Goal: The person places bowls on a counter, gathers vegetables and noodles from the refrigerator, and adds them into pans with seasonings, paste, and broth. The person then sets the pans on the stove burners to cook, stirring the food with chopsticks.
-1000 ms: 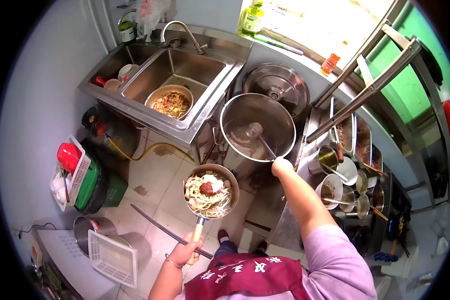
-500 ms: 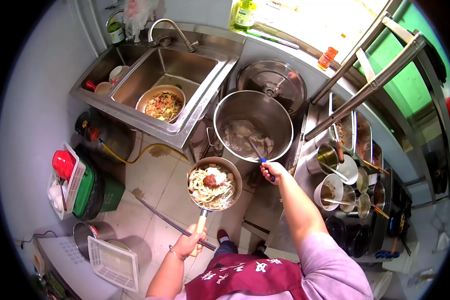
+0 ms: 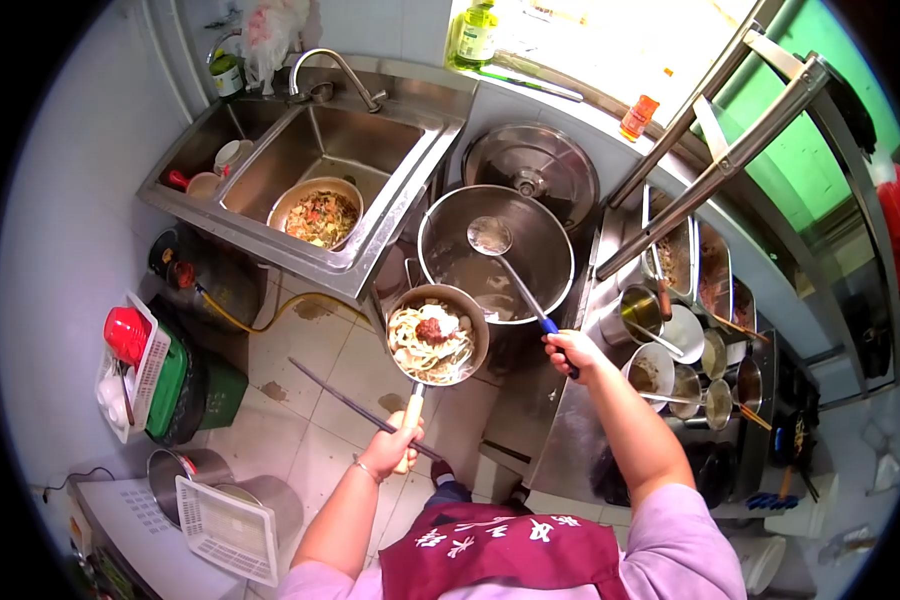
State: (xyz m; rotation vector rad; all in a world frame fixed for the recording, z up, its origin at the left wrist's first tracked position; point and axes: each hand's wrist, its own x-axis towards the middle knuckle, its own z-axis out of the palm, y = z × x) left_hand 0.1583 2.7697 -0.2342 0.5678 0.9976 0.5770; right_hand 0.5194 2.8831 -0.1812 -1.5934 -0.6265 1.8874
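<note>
My left hand is wrapped round the pale wooden handle of a saucepan. Noodles fill the pan, with red sauce on top. A long dark rod crosses at my left hand; whether the fingers grip it, I cannot tell. In my right hand is a ladle by its blue handle. The ladle's bowl is above the large steel pot, which has liquid at its bottom. The saucepan is at the pot's near left side.
A steel sink holds a pan of mixed food. The pot's lid leans behind it. On the right counter stand several bowls and food trays. A metal frame juts over the counter. A yellow hose crosses the floor.
The ladle's bowl has come up from the liquid, and my right hand has moved right and slightly nearer me. My left hand has carried the saucepan up and slightly right, towards the pot.
</note>
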